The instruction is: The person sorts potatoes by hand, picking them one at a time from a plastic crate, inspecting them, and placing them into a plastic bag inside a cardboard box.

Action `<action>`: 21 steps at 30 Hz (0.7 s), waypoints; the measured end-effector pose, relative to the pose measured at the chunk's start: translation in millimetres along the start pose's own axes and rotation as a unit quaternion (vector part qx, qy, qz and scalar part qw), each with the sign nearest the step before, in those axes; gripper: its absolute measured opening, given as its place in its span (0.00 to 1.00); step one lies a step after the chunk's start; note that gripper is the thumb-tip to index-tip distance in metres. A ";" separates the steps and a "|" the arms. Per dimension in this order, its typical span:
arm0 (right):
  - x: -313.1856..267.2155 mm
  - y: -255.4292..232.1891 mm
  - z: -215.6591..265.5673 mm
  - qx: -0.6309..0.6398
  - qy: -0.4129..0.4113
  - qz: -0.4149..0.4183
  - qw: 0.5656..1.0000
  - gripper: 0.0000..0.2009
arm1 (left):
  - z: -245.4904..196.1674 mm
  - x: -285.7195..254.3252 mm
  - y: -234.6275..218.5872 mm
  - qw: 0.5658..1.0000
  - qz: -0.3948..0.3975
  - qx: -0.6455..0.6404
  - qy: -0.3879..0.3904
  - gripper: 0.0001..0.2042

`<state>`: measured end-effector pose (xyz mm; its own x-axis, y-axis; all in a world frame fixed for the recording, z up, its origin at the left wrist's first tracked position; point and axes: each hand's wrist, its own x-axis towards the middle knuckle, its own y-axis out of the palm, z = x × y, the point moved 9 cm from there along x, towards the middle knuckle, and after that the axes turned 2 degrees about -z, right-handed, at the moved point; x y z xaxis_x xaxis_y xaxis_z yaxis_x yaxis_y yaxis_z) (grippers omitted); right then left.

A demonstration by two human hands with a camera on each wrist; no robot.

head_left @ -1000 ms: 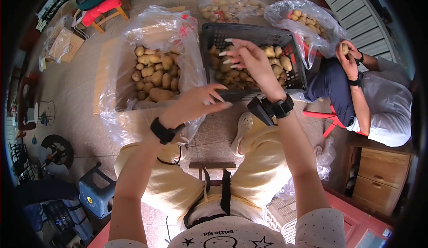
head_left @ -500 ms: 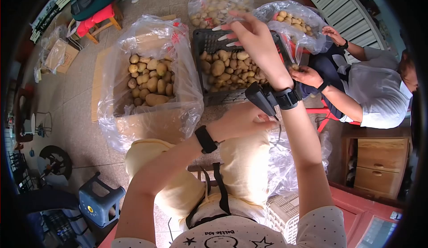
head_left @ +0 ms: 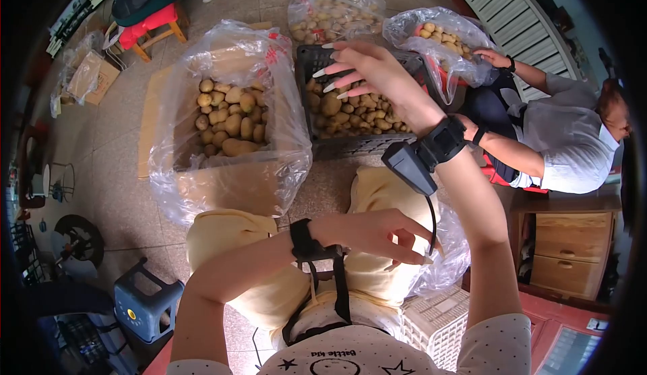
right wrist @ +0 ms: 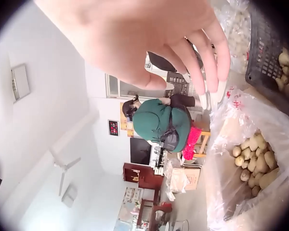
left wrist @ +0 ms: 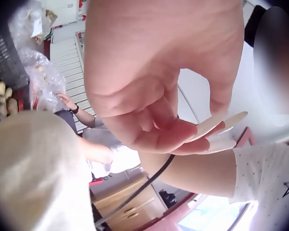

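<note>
My right hand [head_left: 371,78] is raised over the black crate [head_left: 364,147] of potatoes, with its long-nailed fingers extended and nothing held. In the right wrist view those fingers [right wrist: 202,62] reach toward the plastic-lined carton. Low in front of my body, my left hand [head_left: 377,235] lies across above my thigh, fingers loosely bent. A black cable [head_left: 433,223] hangs from the right wrist camera [head_left: 410,167] to beside the left fingertips. Seen from the left wrist, a dark cable [left wrist: 151,178] passes behind the bent fingers [left wrist: 159,137]. Potatoes [head_left: 229,115] fill the carton's bottom.
The cardboard carton [head_left: 229,190] with clear plastic lining stands left of the crate. Bags of potatoes [head_left: 438,35] lie behind. A person [head_left: 559,139] sits at the right, one hand at a bag. A blue stool [head_left: 145,301] and a pale plastic crate [head_left: 438,314] flank me.
My left hand has moved from near the carton down and right, under the right forearm. The right hand stays over the crate, its wrist shifted right. The seated person's hand has moved to the potato bag.
</note>
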<state>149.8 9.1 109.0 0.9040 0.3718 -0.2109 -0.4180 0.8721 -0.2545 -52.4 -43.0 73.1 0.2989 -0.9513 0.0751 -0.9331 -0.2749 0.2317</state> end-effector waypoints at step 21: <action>-72.1 -97.4 11.8 0.012 -0.074 -0.176 0.981 0.22 | 131.7 128.8 141.8 0.941 -0.047 0.329 -0.060 0.24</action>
<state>126.5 -98.9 160.1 0.9959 0.0859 0.0265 -0.0759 0.9615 -0.2642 -172.6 -222.9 -12.2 0.3991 -0.9162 -0.0349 -0.8373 -0.3487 -0.4211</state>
